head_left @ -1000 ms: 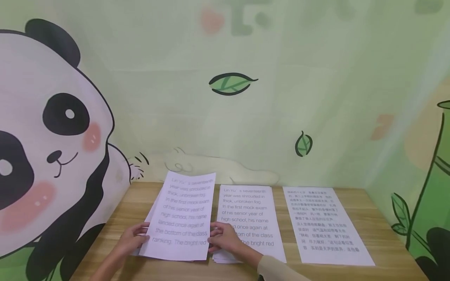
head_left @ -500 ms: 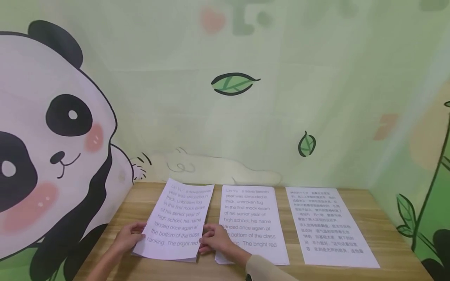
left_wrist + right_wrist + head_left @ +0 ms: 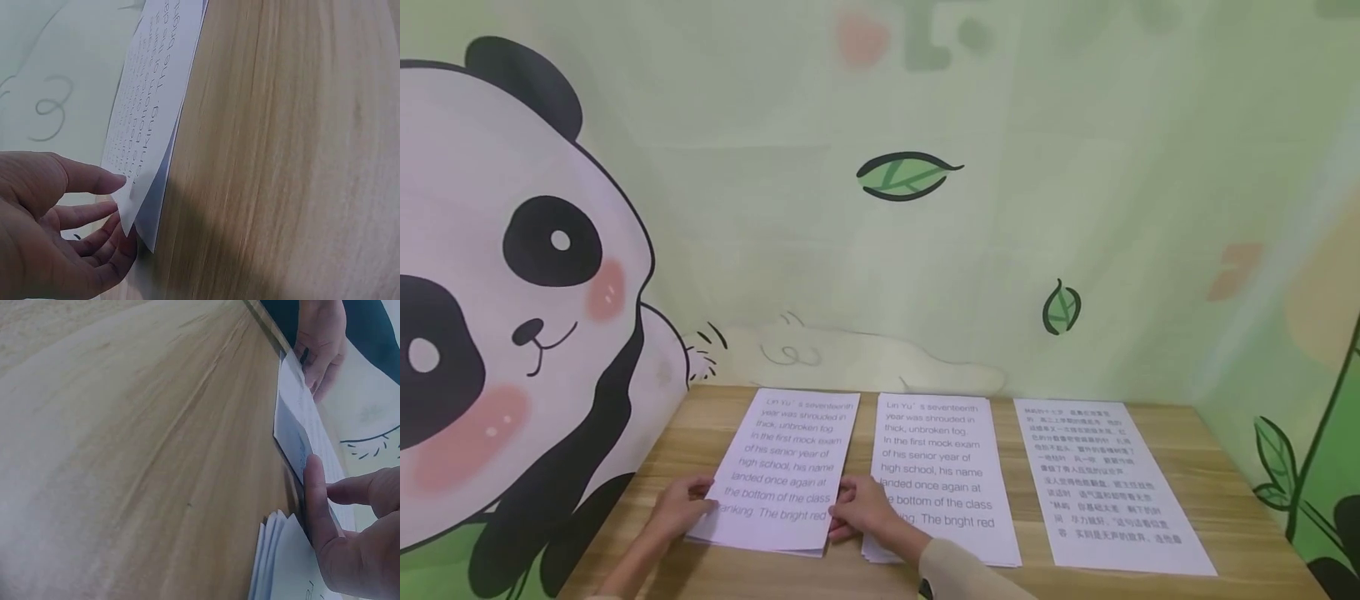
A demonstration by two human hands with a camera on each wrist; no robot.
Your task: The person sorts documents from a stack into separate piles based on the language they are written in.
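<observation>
A printed sheet of paper (image 3: 778,467) with large English text lies over another sheet on the left part of the table. My left hand (image 3: 679,507) pinches its left edge, thumb above and fingers beneath. At the opposite edge, my right hand (image 3: 862,510) holds the sheet between thumb and fingers. The left wrist view shows the near corner of the top sheet (image 3: 159,94) lifted from the one below. Under my right wrist is the middle stack of paper (image 3: 936,467), whose top page bears the same text; its layered corner (image 3: 284,565) shows in the right wrist view.
To the right lies a page of Chinese text (image 3: 1105,492), apart from the stack. All the paper is on a wooden table (image 3: 1232,517). Behind it hangs a green backdrop (image 3: 760,208) printed with a panda and leaves.
Both hands have lowered the sheet and shifted it slightly left relative to the middle stack. Its raised far end now lies flat over the sheet below.
</observation>
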